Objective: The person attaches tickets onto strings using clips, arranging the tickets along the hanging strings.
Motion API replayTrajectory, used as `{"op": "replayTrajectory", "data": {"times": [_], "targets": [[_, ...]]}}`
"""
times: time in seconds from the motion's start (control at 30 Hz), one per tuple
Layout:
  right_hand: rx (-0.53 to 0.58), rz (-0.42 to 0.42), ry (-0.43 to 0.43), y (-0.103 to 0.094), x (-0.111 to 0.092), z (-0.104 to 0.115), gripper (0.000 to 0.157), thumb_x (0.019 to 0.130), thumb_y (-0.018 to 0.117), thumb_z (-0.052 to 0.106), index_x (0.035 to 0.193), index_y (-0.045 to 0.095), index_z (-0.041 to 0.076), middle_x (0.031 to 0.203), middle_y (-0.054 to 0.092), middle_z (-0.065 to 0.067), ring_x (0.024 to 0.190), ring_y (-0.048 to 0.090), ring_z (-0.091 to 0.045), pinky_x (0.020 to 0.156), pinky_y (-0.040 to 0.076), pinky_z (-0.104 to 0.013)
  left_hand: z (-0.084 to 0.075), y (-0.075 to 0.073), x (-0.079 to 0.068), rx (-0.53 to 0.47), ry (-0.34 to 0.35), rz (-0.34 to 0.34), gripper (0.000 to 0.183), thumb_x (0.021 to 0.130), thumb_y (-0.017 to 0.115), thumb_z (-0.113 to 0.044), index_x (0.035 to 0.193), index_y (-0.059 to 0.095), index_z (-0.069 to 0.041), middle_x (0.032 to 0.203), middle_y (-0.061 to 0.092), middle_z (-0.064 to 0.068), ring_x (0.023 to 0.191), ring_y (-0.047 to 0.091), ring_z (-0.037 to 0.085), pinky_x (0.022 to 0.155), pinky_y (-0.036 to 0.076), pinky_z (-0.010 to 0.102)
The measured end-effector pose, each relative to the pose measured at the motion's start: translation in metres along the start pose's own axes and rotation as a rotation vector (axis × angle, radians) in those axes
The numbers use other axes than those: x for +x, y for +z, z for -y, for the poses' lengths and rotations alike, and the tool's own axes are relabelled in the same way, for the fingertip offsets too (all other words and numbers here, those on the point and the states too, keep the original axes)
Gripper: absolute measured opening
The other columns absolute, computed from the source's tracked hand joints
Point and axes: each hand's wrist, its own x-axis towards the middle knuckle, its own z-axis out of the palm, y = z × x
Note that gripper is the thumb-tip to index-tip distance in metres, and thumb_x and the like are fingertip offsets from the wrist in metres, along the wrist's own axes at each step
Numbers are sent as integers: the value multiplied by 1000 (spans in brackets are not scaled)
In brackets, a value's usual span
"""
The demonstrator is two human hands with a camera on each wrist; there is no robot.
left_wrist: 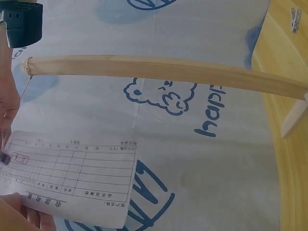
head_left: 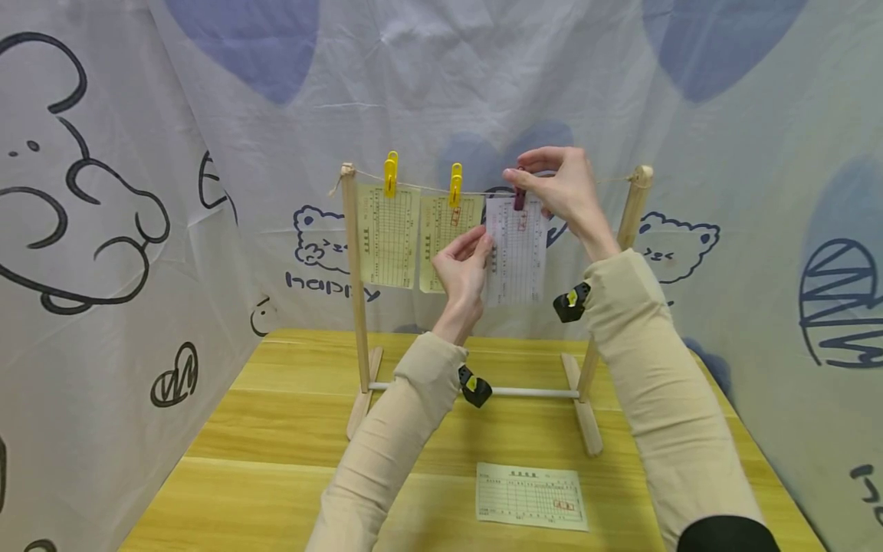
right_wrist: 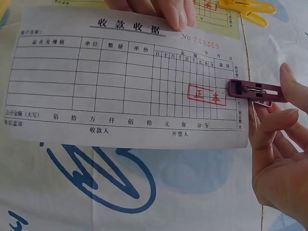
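A white receipt slip hangs upright at the string, with a dark purple clothespin on its top edge. My right hand holds the clothespin's handle end between thumb and fingers. My left hand pinches the left edge of the white slip; in the right wrist view its fingers show along that edge. To the left, two yellowish receipt slips hang from the same string, one under a yellow clothespin, the other under a second yellow clothespin.
The string runs between the rack's left post and right post. Another receipt slip lies flat on the wooden table near the front. In the left wrist view a pale clothespin lies on the table. Printed cloth hangs behind.
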Motion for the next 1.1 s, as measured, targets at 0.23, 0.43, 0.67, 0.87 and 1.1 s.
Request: {"op": "replayTrajectory", "data": {"times": [0.23,0.43,0.67,0.87,1.1], "targets": [[14,-8,-19,1,0,-1,41,91,75,33,122,70,6,110,71,-7,71,60,-5,42,43,-19,-2,0,0,21,11,6,18,91,72,-5,109,76,-3,107,76,15,85,68,6,83,59,21],[23,-12,-31,1,0,-2,40,90,76,32,119,70,5,101,72,-2,72,62,-5,42,42,-19,-2,1,0,30,23,0,19,91,72,-5,110,76,-2,110,76,17,87,68,6,85,59,22],[11,-2,-19,1,0,-2,44,90,76,34,122,69,5,114,72,-11,76,63,-6,44,45,-22,-3,0,-1,34,41,-3,19,91,73,-4,109,76,0,109,76,18,85,68,6,83,59,20],[28,4,-36,0,-1,-4,45,89,78,34,124,69,7,118,72,-13,80,65,-4,44,46,-22,-3,0,-1,15,35,-2,20,91,73,-4,110,75,-1,111,76,18,87,69,6,88,60,23],[71,23,-31,-3,-3,-5,48,88,79,31,127,66,7,118,71,-11,84,65,0,43,44,-20,-3,-2,-3,-1,46,-11,24,90,73,0,113,74,0,113,76,17,95,72,14,90,60,24]]}}
